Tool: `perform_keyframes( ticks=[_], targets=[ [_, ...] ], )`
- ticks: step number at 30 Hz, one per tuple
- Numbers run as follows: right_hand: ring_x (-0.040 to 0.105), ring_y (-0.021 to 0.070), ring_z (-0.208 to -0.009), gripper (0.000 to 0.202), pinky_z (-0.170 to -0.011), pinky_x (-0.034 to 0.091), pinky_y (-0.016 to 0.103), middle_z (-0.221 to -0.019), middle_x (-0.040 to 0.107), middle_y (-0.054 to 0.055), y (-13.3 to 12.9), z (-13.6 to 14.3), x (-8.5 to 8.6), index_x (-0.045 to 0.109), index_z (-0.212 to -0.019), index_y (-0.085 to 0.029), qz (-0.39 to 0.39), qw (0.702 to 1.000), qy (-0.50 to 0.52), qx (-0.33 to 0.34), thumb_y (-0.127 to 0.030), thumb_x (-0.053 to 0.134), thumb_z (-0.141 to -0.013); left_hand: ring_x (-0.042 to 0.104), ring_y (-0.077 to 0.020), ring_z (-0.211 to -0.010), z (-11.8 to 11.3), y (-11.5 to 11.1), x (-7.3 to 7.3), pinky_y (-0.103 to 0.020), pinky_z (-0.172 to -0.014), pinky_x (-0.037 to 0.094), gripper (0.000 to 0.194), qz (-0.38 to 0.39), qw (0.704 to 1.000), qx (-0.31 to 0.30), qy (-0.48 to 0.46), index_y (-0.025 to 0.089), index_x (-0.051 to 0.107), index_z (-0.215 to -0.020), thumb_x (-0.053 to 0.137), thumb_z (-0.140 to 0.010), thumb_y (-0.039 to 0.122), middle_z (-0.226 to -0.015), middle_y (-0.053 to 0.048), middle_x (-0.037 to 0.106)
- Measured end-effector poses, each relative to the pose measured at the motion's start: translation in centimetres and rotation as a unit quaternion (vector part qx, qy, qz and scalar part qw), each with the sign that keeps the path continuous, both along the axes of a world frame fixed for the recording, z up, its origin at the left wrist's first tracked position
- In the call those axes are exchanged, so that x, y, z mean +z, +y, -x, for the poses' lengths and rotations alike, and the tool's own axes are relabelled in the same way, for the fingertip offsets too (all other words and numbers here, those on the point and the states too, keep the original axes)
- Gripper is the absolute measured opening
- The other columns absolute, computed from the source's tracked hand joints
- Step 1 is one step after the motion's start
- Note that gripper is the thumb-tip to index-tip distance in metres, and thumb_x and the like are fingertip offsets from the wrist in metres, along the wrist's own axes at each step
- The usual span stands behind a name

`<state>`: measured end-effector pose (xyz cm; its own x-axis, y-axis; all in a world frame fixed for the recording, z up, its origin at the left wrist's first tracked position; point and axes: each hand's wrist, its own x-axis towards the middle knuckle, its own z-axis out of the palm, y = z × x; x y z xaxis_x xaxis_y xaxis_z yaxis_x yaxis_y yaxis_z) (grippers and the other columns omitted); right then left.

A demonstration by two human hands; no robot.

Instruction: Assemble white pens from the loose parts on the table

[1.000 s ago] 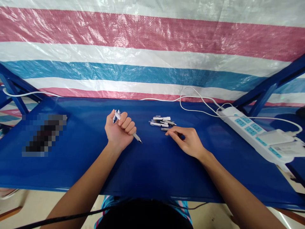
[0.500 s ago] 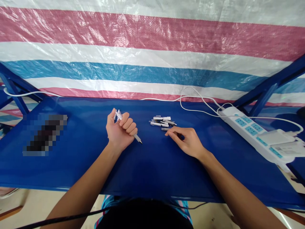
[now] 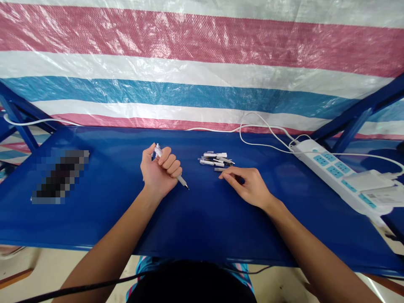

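Observation:
My left hand (image 3: 161, 170) is closed around a pen (image 3: 182, 181), palm turned up. The pen's pale clip end sticks out between thumb and forefinger, and its dark writing tip points down to the right, beyond the little finger. My right hand (image 3: 244, 185) rests low over the table with thumb and fingertips drawn together. A short grey pen end (image 3: 218, 169) shows just beyond these fingertips; the fingers hide whatever they hold. Behind it lies a small pile of several white, grey and black pens (image 3: 214, 158).
The blue table (image 3: 195, 227) runs across the view. A white power strip (image 3: 334, 176) with a plugged-in adapter lies on the right, its white cable (image 3: 268, 146) looping along the back edge. A blurred dark object (image 3: 61, 174) lies at left. A striped sheet (image 3: 202, 71) hangs behind.
My left thumb has shifted slightly at the pen's clip end. My right hand stays beside the pile. The whole view has tilted a little.

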<state>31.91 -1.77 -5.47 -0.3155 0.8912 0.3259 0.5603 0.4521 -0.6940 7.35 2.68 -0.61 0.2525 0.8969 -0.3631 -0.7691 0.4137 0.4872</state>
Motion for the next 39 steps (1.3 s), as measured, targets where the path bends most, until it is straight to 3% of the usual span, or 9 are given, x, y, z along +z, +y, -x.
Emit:
perform_keyframes(
  ticks=[13,20,28,39],
  targets=[
    [0.055,0.0115,-0.049,0.035,-0.050,0.041,0.024,-0.074,0.077,0.003,0.00,0.03,0.12,0.075,-0.084,-0.019,0.012,1.000,0.002,-0.005,-0.038,0.052,-0.102,0.004,-0.0090,-0.041,-0.07,0.07,-0.04,-0.025,-0.037,0.010,0.056,-0.006,1.000,0.021,0.001,0.023,0.010,-0.057,0.015,-0.106,0.049,-0.053,0.007,0.003],
    [0.056,0.0120,-0.051,0.036,-0.052,0.041,0.024,-0.078,0.078,0.004,-0.02,0.02,0.16,0.075,-0.084,-0.020,0.017,1.000,-0.003,-0.002,-0.040,0.051,-0.102,0.007,-0.0084,-0.040,0.01,0.05,-0.22,-0.025,-0.036,0.014,0.063,0.001,1.000,0.027,0.004,0.022,0.012,-0.057,0.024,-0.105,0.062,-0.052,0.008,0.005],
    [0.055,0.0123,-0.051,0.037,-0.051,0.040,0.025,-0.078,0.078,0.004,-0.02,0.01,0.11,0.074,-0.083,-0.020,0.024,1.000,-0.006,-0.005,-0.041,0.051,-0.103,0.006,-0.0090,-0.040,0.03,0.02,-0.17,-0.026,-0.037,0.011,0.055,-0.014,0.999,0.031,0.005,0.022,0.012,-0.057,0.017,-0.107,0.047,-0.052,0.007,0.004],
    [0.056,0.0130,-0.051,0.036,-0.051,0.041,0.026,-0.078,0.078,0.005,-0.06,0.07,0.32,0.075,-0.083,-0.020,0.028,1.000,-0.009,-0.002,-0.040,0.051,-0.102,0.011,-0.0080,-0.038,0.18,0.15,-0.47,-0.025,-0.036,0.015,0.058,-0.009,0.999,0.035,0.003,0.022,0.014,-0.058,0.029,-0.106,0.051,-0.051,0.007,0.008]
  ],
)
